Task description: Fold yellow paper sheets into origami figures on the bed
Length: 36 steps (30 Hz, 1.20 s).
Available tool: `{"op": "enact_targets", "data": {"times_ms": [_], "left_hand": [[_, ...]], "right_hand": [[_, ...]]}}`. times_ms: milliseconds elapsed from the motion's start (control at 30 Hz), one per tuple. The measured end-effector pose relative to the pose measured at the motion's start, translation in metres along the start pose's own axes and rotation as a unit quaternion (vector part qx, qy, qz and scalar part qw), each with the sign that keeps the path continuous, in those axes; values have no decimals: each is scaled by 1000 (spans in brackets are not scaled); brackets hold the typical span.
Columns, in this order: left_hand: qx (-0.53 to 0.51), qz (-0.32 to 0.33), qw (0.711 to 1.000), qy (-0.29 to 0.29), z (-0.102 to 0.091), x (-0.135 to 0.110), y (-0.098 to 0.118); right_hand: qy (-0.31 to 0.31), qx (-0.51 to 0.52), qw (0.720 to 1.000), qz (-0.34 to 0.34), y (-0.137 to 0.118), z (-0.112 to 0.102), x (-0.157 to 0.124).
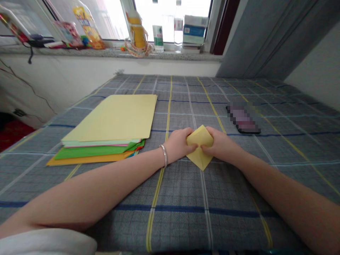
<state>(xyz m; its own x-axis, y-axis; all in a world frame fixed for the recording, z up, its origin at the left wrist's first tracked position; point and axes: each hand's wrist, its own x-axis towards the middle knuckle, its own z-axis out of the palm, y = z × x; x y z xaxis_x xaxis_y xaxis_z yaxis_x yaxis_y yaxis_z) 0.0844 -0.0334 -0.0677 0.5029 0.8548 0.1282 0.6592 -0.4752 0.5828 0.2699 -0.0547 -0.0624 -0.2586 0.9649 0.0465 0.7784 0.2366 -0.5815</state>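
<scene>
A small folded piece of yellow paper (202, 159), diamond-shaped with one corner towards me, is held between my two hands just above the checked cloth. My left hand (178, 144), with a silver bangle at the wrist, grips its left side. On the right side my right hand (221, 144) pinches it. Both thumbs press on the front face near the middle, their tips almost meeting. The other fingers are partly hidden behind the paper.
Left of my hands lies a stack of coloured paper (117, 117), yellow on top. A phone (243, 118), blurred out, rests at the right on the checked cloth (180, 191). Bottles and boxes line the windowsill (106, 51) at the back.
</scene>
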Motion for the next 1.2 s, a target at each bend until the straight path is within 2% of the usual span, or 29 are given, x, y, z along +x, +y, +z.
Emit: {"op": "enact_targets", "data": {"times_ms": [267,700,867,1200], "left_hand": [[-47,-1,999,-8,2,-1,-2],[-56,-13,998,4,-1,0,-1],[-47,-16,999,16,-1,-1,1],[-124,-28,992,15,-3,1,-4]], "right_hand": [[28,3,999,20,-5,5,-1],[23,120,993,2,6,5,1],[46,88,995,0,1,6,0],[0,260,965,46,16,4,6]]}}
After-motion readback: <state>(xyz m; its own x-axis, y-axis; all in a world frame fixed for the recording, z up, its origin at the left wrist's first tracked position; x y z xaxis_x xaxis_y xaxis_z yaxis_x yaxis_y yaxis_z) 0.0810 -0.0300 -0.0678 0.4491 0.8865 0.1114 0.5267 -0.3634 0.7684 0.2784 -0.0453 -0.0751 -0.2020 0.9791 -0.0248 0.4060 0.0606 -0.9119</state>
